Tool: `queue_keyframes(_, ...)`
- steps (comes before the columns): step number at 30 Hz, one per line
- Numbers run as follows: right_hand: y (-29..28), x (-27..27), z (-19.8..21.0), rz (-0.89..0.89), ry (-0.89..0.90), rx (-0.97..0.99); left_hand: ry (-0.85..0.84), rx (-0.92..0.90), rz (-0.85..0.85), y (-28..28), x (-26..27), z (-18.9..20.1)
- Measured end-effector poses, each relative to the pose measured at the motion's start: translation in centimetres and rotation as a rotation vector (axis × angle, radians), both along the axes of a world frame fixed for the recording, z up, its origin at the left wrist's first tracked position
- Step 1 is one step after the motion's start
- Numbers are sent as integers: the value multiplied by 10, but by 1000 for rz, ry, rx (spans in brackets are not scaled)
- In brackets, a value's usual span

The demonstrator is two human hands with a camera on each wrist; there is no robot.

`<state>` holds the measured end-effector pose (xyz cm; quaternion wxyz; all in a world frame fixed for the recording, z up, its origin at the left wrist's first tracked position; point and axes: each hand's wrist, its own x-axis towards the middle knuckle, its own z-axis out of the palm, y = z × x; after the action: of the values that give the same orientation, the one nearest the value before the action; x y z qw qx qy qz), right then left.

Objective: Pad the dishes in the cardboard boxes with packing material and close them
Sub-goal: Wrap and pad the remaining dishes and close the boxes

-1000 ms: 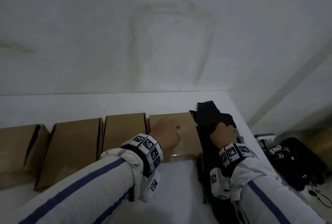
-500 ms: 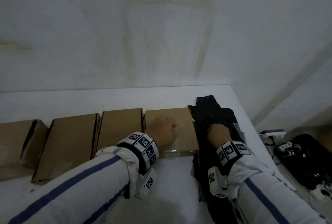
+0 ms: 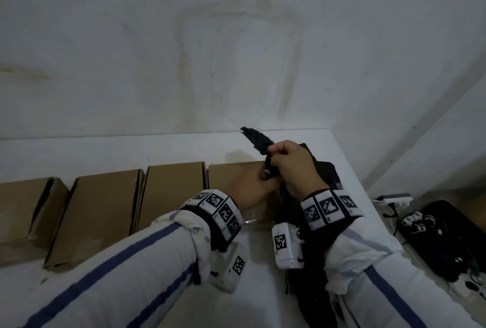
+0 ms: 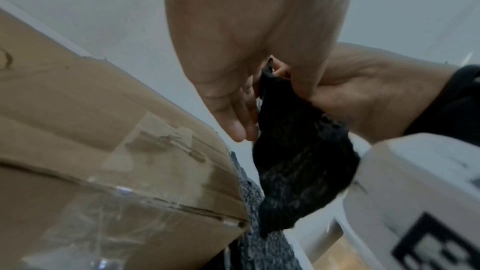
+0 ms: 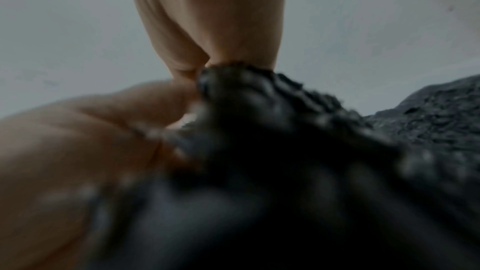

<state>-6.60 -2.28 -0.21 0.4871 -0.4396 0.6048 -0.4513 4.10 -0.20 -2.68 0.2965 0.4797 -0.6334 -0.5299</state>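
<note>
Both hands pinch a strip of black packing foam (image 3: 259, 141): right hand (image 3: 294, 167) above, left hand (image 3: 249, 188) below, nearest cardboard box (image 3: 234, 178) directly beneath.

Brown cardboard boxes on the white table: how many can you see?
4, in one row: far-left box, second, third, and rightmost partly behind the hands. More may lie off-frame left.

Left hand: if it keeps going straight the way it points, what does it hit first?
Likely the black foam strip, which the left hand already touches; the right hand sits just beyond. Depth is unclear.
</note>
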Motion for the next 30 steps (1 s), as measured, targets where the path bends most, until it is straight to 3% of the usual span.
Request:
queue_keyframes(2, 3, 5, -3, 38, -26, 23, 59, 52, 72, 0, 4, 1)
queue_keyframes(4, 7, 11, -4, 74, -94, 17, -21, 57, 175, -2, 15, 1)
queue_keyframes(5, 8, 13, -3, 99, -33, -16, -85, 49, 227, -2, 24, 1)
queue_keyframes(7, 7, 18, 1, 252, 327, -118, -136, 32, 319, -2, 45, 2)
queue_keyframes(9, 7, 32, 7, 542, 645, -164, -79, 44, 352, 0, 68, 10)
queue_keyframes(11, 8, 61, 12, 767, 730, -139, -91, 2, 353, 7, 103, 19)
queue_keyframes(14, 11, 98, 18, 830, 709, -125, -108, -60, 401, 15, 146, 29)
queue_keyframes(19, 17, 190, 33, 846, 755, -255, 39, -61, 613, 43, 243, 34)
queue_keyframes(21, 22, 231, 39, 915, 642, -248, 30, -52, 608, 59, 284, 38)
queue_keyframes(25, 34, 321, 48, 1001, 412, -222, 189, 50, 570, 94, 369, 45)
queue_keyframes(30, 50, 431, 42, 906, 205, -217, 180, -78, 771, 125, 472, 46)
